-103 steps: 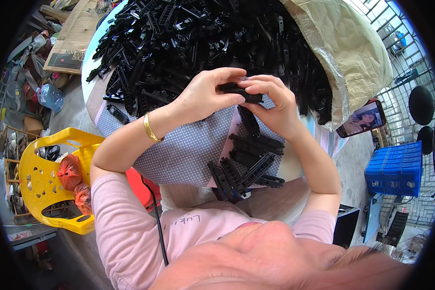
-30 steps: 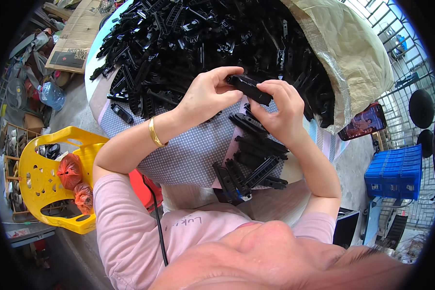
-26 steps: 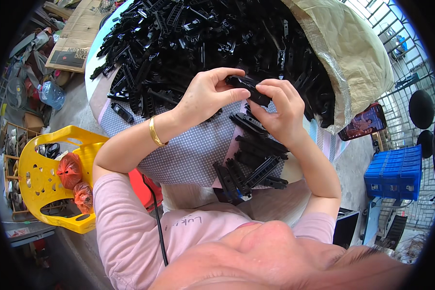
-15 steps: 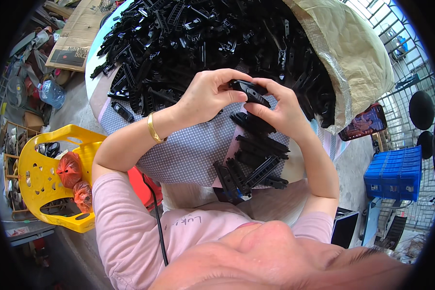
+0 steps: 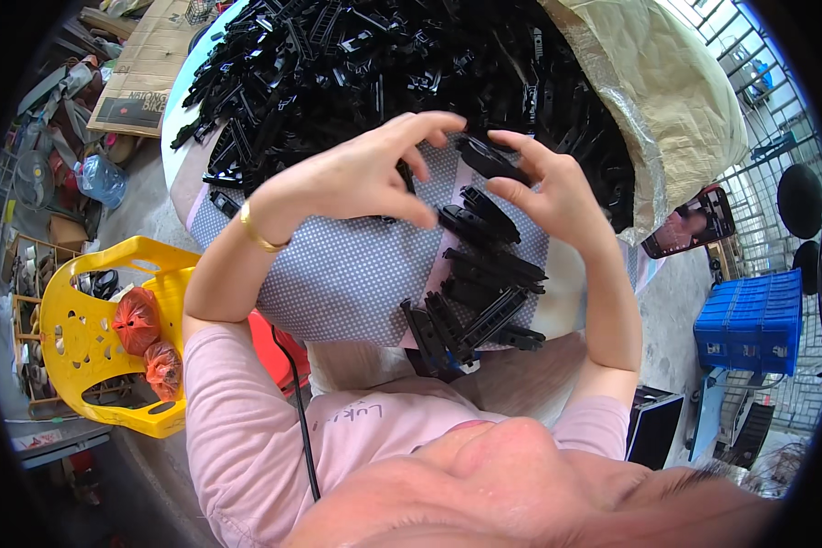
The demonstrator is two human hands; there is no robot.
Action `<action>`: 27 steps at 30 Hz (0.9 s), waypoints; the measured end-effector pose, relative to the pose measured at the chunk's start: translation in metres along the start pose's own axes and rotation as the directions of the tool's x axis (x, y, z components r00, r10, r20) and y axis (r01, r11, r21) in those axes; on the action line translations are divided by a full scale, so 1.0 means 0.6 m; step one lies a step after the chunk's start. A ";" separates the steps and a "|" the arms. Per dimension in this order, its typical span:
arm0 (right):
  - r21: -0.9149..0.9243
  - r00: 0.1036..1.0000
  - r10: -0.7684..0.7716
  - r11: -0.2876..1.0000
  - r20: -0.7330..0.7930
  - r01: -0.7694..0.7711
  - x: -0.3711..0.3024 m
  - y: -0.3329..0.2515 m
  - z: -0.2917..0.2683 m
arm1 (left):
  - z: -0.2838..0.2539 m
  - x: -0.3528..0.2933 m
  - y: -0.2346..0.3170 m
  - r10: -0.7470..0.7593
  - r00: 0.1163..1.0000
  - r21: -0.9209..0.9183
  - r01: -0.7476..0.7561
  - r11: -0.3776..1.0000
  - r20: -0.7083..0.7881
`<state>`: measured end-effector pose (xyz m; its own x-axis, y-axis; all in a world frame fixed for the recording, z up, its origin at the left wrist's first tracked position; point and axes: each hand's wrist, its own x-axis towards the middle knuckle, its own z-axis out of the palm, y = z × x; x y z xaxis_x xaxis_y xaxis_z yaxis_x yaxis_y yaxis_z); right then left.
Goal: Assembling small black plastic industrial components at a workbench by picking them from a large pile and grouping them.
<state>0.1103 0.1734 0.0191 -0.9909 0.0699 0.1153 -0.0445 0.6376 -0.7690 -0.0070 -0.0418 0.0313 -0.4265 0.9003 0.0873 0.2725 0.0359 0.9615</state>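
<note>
A black, elongated plastic part [image 5: 491,159] sits between the thumb and fingers of my right hand [image 5: 557,196], above the cloth. My left hand [image 5: 356,173] is off to its left, holding nothing, with fingers spread and curved. Below my right hand, several similar black parts [image 5: 484,219] are stacked in a row running toward me, down to more parts [image 5: 466,324] at the table's near edge. Beyond both hands spreads a large heap of black plastic parts [image 5: 365,82]. One small black part [image 5: 226,204] lies alone at the left of the cloth.
A dotted grey cloth [image 5: 338,283] covers the table. An open pale sack [image 5: 667,110] borders the heap at right, near a phone [image 5: 690,224]. A yellow chair [image 5: 73,338] with red bags [image 5: 137,320] stands left; a blue crate [image 5: 749,324] stands right.
My left hand has let go of the black part, opened and drawn left. The part has shifted slightly right and up, staying with my right hand.
</note>
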 end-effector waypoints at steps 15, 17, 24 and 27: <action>-0.709 0.931 -0.061 0.667 -0.360 -0.230 0.016 0.058 -0.035 | -0.025 0.022 -0.029 -0.054 0.993 -0.171 0.035 0.985 -0.109; -0.762 0.905 -0.024 0.549 -0.424 -0.343 0.023 0.073 -0.030 | -0.022 0.025 -0.040 -0.153 0.982 -0.430 0.090 0.899 -0.115; -0.903 0.926 -0.159 0.330 -0.341 -0.276 0.029 0.100 0.006 | 0.000 0.023 -0.058 -0.165 0.986 -0.663 0.115 0.740 -0.013; -0.786 0.852 -0.277 0.578 -0.444 -0.222 0.009 0.076 -0.013 | 0.014 0.025 -0.058 -0.161 0.985 -0.623 0.086 0.778 -0.064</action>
<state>0.1042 0.2087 -0.0104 -0.7753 0.2235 0.5907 0.2939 0.9555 0.0243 -0.0157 -0.0257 -0.0032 -0.5190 0.8532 -0.0517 -0.3619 -0.1645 0.9176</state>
